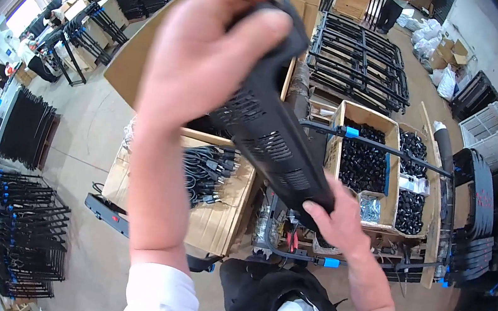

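Note:
Held slantwise in front of me is a long black plastic housing (281, 150) with rows of vent slots. My left hand (201, 63) wraps round its far upper end, thumb on top, and is blurred a little. At the lower near end, my right hand (344, 223) grips it with the thumb across the top; its other fingers are mostly hidden. Under and to the right lies a black tubular frame (389, 151) with blue wrappings. A bundle of black power cords (205, 171) rests left of the housing on a cardboard surface (219, 231).
On the right stands a divided wooden box (333, 151) of small black parts. An open cardboard carton (139, 54) rises behind my left arm. Black frames (361, 57) lie stacked farther back; more frames (25, 232) stand at lower left. A person (399, 5) stands at the far back.

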Tool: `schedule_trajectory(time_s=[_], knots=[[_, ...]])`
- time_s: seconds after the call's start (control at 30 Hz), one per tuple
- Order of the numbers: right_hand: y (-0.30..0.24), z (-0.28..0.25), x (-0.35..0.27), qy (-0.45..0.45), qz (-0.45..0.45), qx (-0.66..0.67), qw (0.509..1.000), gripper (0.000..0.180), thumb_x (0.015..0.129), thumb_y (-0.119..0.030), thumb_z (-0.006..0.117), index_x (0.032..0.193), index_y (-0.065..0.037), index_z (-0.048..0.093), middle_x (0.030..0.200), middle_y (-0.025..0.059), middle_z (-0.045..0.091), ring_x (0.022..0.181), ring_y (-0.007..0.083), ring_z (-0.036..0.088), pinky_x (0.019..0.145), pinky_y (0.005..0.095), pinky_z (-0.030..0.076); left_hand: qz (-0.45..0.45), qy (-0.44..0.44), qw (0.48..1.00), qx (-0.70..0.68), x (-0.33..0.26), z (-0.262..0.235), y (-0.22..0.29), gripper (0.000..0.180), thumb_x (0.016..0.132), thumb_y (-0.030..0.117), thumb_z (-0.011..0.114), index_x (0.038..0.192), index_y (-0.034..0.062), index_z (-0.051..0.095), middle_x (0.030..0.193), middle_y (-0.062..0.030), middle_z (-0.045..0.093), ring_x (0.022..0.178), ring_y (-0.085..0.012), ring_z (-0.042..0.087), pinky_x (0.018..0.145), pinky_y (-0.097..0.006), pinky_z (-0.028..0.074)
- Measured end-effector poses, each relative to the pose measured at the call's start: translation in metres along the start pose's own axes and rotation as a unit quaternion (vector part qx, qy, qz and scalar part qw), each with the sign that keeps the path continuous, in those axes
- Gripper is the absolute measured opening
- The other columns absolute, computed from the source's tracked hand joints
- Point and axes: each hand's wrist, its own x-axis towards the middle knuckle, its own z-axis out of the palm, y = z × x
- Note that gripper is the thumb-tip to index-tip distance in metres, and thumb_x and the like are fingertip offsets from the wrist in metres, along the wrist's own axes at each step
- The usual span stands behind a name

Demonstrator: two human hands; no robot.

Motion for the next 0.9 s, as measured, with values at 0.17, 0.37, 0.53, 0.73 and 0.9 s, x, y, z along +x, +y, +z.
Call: schedule_trajectory(time_s=[0.17,0.37,0.53,0.73,0.9], knots=[[0.103,0.074,-0.051,0.124,0.136,0.227,0.956,0.056,0.099,-0.024,0.076,0.143,0.002,0.052,0.118,0.0165,0.072,0.107,0.0236,0.071,0.096,0.0376,0.056,0.079,0.159,0.933,0.313,-0.031,0.053,-0.077,0.053,0.102,0.030,0.073,0.143,-0.0014,0.059,0.138,-0.0165,0.065,0.130,-0.0248,0.061,0.114,-0.039,0.045],[0.165,0.111,-0.056,0.145,0.304,0.370,0.866,0.042,0.104,-0.019,0.072,0.136,0.003,0.054,0.120,0.0128,0.070,0.106,0.0178,0.066,0.096,0.0340,0.055,-0.333,0.157,0.930,0.005,-0.217,0.146,-0.147,0.052,0.115,0.029,0.049,0.153,-0.0050,0.048,0.153,-0.0236,0.056,0.144,-0.0308,0.053,0.121,-0.040,0.040],[0.194,0.155,-0.062,0.143,0.312,0.328,0.880,0.041,0.105,-0.023,0.071,0.133,0.003,0.056,0.119,0.0122,0.070,0.108,0.0187,0.065,0.097,0.0350,0.053,-0.426,0.084,0.894,0.108,-0.345,0.206,-0.163,0.061,0.113,0.033,0.050,0.158,-0.0073,0.041,0.158,-0.0290,0.050,0.150,-0.0395,0.046,0.125,-0.044,0.035],[0.205,0.168,-0.067,0.128,0.310,0.313,0.889,0.041,0.106,-0.028,0.069,0.131,0.002,0.056,0.117,0.0134,0.070,0.106,0.0195,0.065,0.094,0.0361,0.054,-0.358,0.034,0.913,0.193,-0.404,0.237,-0.165,0.065,0.106,0.019,0.059,0.161,-0.0071,0.033,0.159,-0.0327,0.045,0.147,-0.0453,0.046,0.123,-0.047,0.037],[0.199,0.162,-0.070,0.117,0.325,0.294,0.891,0.040,0.106,-0.028,0.069,0.130,0.001,0.057,0.117,0.0150,0.070,0.106,0.0220,0.066,0.094,0.0373,0.054,-0.390,0.015,0.908,0.151,-0.402,0.231,-0.159,0.066,0.106,0.016,0.058,0.163,-0.0047,0.030,0.162,-0.0299,0.042,0.150,-0.0436,0.044,0.125,-0.045,0.035]])
